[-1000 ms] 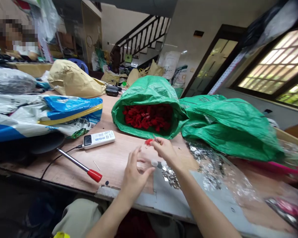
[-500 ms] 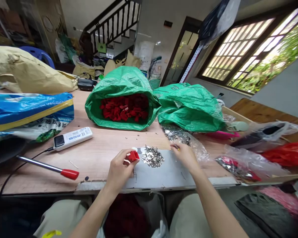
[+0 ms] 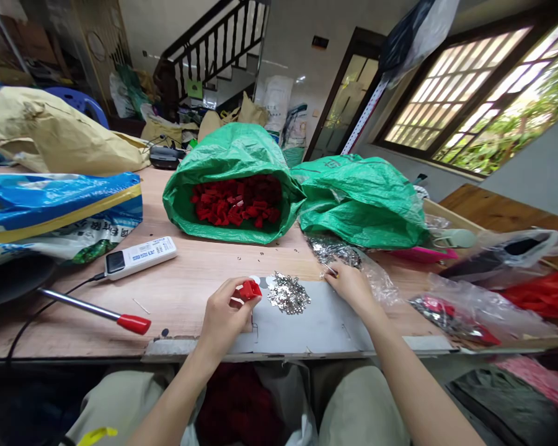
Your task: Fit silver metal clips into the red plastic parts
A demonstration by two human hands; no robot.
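Observation:
My left hand (image 3: 224, 316) is closed around a small red plastic box-shaped part (image 3: 250, 290), pinched between thumb and fingers with its hollow side showing. To its right lies a heap of small shiny metal pieces (image 3: 289, 293) on a grey board (image 3: 316, 331). Beyond the heap, my right hand (image 3: 350, 286) is shut on a slim tool with a thin metal tip (image 3: 329, 268); its handle is mostly hidden by the fingers, so I cannot tell its kind. A clear plastic bag of metal pieces (image 3: 332, 249) lies just behind that hand.
A green sack (image 3: 235, 145) full of red parts (image 3: 237, 201) gapes toward me, beside another green sack (image 3: 363, 201). Left are a white corded device (image 3: 142, 257) and a red-handled metal lever (image 3: 132, 323). Plastic bags (image 3: 474, 310) crowd the right.
The view has shifted slightly. The tool's thin metal tip now shows more plainly above my right fingers. My left hand still holds the red part, hardly moved.

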